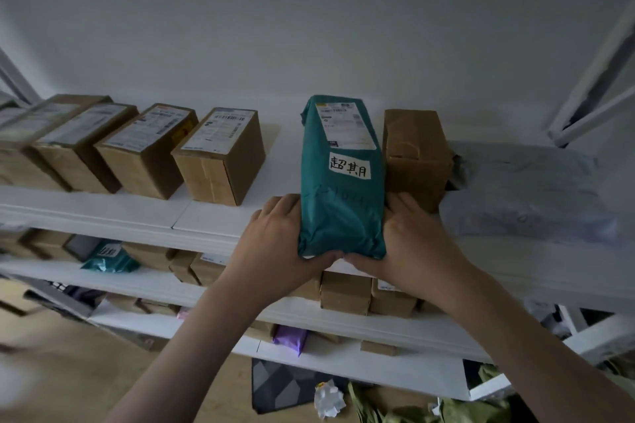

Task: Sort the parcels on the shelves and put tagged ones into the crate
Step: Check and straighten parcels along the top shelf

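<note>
Near the shelf (213,223) edge, beside a brown box (415,154) on its right: soft, crinkly, light-looking teal parcel (340,209) with white tag (349,165), squeezed at both sides by left hand (275,237) and right hand (412,240), fingers curled under.

Two arms show in the picture, and each one ends in a hand. The left hand (275,233) and the right hand (409,244) are both bare. There are no gloves on them. There are no rings on the fingers that show, and no watch or band on either wrist. Both arms are bare too, from the wrists down to the near edge of the picture. No sleeve shows on them.
</note>
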### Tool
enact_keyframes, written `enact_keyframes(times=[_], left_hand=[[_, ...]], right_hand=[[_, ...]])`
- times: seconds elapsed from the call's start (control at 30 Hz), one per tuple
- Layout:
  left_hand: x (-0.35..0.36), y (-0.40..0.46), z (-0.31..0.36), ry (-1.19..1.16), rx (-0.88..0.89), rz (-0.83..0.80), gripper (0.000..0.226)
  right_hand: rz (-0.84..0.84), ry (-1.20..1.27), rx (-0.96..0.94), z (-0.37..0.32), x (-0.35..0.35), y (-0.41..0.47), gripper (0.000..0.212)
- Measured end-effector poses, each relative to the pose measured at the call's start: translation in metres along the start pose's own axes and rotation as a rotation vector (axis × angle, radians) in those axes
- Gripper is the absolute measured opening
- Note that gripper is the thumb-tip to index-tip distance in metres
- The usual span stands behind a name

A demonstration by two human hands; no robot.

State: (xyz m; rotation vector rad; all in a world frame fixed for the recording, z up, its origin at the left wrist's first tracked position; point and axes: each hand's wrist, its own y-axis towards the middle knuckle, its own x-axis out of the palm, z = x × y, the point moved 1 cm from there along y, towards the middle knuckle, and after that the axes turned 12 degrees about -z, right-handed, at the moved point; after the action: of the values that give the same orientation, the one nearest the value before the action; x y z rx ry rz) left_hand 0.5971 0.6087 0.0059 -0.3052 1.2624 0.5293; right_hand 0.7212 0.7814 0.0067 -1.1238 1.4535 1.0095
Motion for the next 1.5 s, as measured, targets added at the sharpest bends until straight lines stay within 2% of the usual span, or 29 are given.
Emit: enact_keyframes(times=[0.23,0.37,0.57,0.73,0.97,1.2,1.5], left_hand=[[-0.024,-0.027,0.007,0.02,-0.019,0.183,0.078],[-0.04,-0.049,-0.007,0.083,-0.092,0.232,0.077],[-0.059,-0.093,-0.044,0.103,-0.232,0.246,0.082],[-0.073,-0.143,-0.076,0.117,-0.358,0.289,0.075],[-0.092,-0.235,-0.132,0.117,-0.508,0.394,0.079],[-0.109,-0.345,-0.208,0.06,-0.641,0.554,0.073],[-0.126,-0.466,-0.345,0.015,-0.686,0.596,0.073]], right_hand=[[0.131,0.064,-0.111,-0.018,-0.023,-0.004,0.083],[0.156,0.086,-0.194,-0.046,-0.029,0.01,0.079],[0.073,0.159,-0.331,-0.102,-0.028,0.034,0.079],[0.031,0.185,-0.481,-0.163,-0.023,0.049,0.067],[0.015,0.169,-0.659,-0.27,-0.012,0.067,0.074],[-0.005,0.224,-0.84,-0.409,0.016,0.076,0.078],[-0.073,0.354,-0.907,-0.587,0.087,0.104,0.08]])
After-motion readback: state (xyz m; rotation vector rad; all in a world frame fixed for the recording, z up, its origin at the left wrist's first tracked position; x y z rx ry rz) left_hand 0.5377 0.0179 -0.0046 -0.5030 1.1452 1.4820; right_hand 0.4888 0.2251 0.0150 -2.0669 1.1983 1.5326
